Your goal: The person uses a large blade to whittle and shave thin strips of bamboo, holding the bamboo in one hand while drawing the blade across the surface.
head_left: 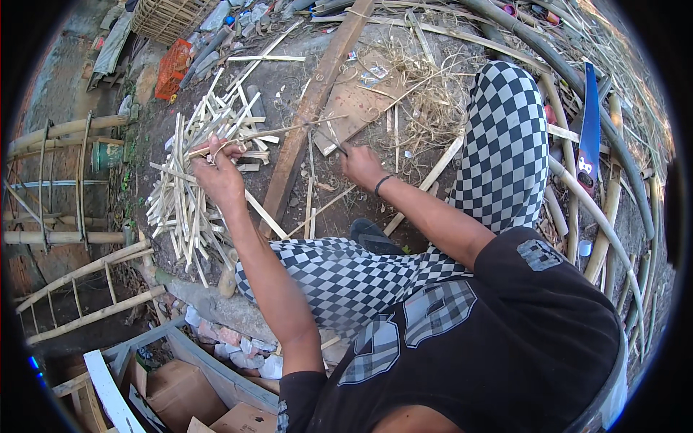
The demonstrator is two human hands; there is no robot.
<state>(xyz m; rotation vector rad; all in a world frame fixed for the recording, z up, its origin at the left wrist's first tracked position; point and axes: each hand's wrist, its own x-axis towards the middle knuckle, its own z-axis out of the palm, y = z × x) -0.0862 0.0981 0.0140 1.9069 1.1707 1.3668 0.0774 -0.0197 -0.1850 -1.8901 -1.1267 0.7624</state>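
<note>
My left hand (220, 173) is closed around a thin bamboo strip (278, 131). The strip stretches rightward from my fingers, over a long brown wooden beam (312, 101). My right hand (363, 167), with a dark band at the wrist, grips a knife (330, 137); its handle is mostly hidden in my fingers. The thin blade points up and left, its tip close to the strip above the beam's right edge. Whether blade and strip touch, I cannot tell. Beneath and around my left hand lies a heap of pale split bamboo pieces (189, 209).
Curled shavings (433, 101) and a flat brown board (368, 90) lie beyond my right hand. A blue-bladed handsaw (590, 123) rests among bamboo poles (613, 169) at the right. An orange plastic crate (173, 68) and a woven basket (170, 20) stand far left; cardboard boxes (184, 393) sit near left.
</note>
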